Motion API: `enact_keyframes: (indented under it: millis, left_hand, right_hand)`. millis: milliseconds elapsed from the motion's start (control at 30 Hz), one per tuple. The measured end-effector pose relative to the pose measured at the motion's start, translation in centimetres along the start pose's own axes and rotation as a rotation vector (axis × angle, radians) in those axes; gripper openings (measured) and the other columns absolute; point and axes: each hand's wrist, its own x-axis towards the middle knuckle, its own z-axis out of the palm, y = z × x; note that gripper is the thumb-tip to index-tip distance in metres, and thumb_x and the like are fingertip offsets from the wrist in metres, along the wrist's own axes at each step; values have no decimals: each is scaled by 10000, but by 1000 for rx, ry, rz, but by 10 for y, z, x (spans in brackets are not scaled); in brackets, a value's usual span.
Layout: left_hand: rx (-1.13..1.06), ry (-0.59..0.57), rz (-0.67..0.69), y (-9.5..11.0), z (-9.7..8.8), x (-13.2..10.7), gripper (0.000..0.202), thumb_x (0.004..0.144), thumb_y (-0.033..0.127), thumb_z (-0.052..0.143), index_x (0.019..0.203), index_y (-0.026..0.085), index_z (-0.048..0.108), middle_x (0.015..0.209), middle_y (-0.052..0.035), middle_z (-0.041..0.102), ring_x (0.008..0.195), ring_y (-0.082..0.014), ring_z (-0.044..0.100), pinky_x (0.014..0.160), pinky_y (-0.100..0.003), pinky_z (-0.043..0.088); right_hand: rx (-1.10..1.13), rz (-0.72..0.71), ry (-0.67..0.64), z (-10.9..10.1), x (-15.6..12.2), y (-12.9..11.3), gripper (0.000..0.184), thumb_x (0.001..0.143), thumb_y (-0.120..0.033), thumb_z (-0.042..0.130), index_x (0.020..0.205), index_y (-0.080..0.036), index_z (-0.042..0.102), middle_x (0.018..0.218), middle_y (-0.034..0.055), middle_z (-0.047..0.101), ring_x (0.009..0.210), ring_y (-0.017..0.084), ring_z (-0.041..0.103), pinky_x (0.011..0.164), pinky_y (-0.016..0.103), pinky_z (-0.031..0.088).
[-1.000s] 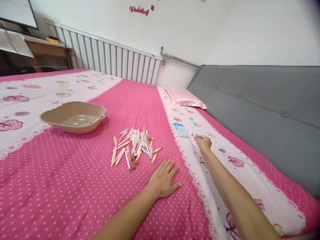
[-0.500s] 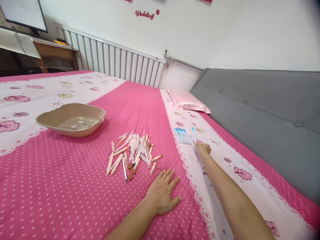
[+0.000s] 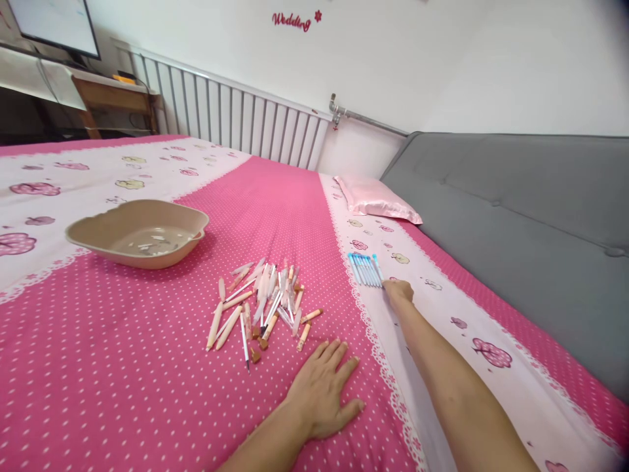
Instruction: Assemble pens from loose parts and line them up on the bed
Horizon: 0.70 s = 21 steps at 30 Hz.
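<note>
The right hand (image 3: 399, 292) pinches a blue-topped pen (image 3: 377, 265) at the end of a pen row (image 3: 362, 271); the left hand (image 3: 324, 390), I see, lies flat, fingers spread, unclenched, near piled pen parts (image 3: 265, 288) on the bedspread (image 3: 162, 367).

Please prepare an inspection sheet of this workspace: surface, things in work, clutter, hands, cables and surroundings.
Surface: pink-and-white bedspread, patterned.
Job's things: row of blue-topped pens on the white band; loose pile of pale pens and parts on the pink part.
Clutter: beige basin with small pale pieces inside.
Left hand: flat on the bedspread, fingers spread.
Right hand: fingers at the lower end of the rightmost pen; grip unclear.
Cables: dark cable at the desk.
Surroundings: monitor, radiator, pillow, gray headboard.
</note>
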Motion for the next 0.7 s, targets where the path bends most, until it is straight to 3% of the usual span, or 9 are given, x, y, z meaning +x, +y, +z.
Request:
enact_keyframes:
  millis: [100, 200, 700]
  left_hand:
    - [0, -6, -2, 0, -1, 0, 685, 844, 620, 294, 1414, 241, 279, 1500, -108, 208, 1384, -270, 154, 1129, -468, 136]
    - [4, -5, 5, 0, 0, 0, 680, 846, 612, 305, 1415, 239, 278, 1500, -104, 212, 1383, -272, 158, 1128, -470, 140]
    - [-20, -15, 0, 0, 0, 0, 693, 849, 630, 256, 1412, 229, 287, 1499, -115, 209, 1384, -278, 144, 1129, -481, 134]
  right_hand:
    - [-54, 144, -52, 0, 0, -4, 295, 877, -356, 524, 1093, -157, 560, 1133, 79, 552, 1024, 187, 541, 903, 412, 448]
    - [-72, 185, -64, -1, -1, -8, 297, 877, -362, 523, 1096, -165, 561, 1143, 78, 550, 1034, 187, 537, 914, 413, 440]
    - [-41, 169, -92, 1, 1, -4, 304, 881, -370, 515, 1096, -161, 561, 1135, 78, 555, 1018, 182, 544, 896, 401, 453]
